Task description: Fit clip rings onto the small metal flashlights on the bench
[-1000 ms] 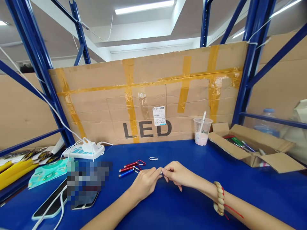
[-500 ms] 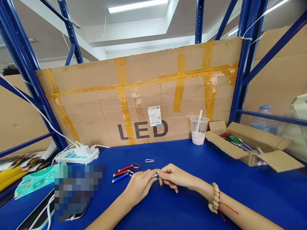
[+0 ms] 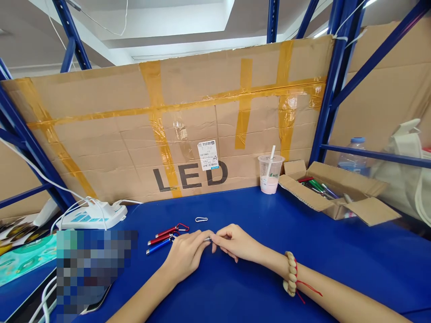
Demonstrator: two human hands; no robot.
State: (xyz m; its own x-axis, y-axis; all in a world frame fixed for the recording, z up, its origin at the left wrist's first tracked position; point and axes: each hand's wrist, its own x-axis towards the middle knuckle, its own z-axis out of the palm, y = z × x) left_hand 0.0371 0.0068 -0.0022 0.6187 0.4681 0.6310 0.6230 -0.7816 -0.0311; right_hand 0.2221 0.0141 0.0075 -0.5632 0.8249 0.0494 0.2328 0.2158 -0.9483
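My left hand [image 3: 185,256] is closed round a small silver metal cylinder [image 3: 208,239], which is mostly hidden by the fingers. At its exposed end, the thumb and forefinger of my right hand [image 3: 237,242] pinch it, the other fingers curled below. Just left of my left hand lie two slim red metal tubes with carabiner clips, a farther red tube [image 3: 166,233] and a nearer red tube [image 3: 160,239]. Beside them is a blue tube [image 3: 159,247], its clip end partly behind my hand. A loose silver carabiner [image 3: 201,219] rests on the table beyond my hands.
A plastic cup with straw [image 3: 269,177] stands at the back, left of an open cardboard box [image 3: 308,195] of pens. On the left are a white power strip [image 3: 87,217] with cables and a pixelated area. Taped cardboard [image 3: 134,148] walls off the blue table [image 3: 269,291].
The view has shifted, so the table things sit farther left and slightly higher. Both hands stay together at the silver cylinder; their grip looks much the same.
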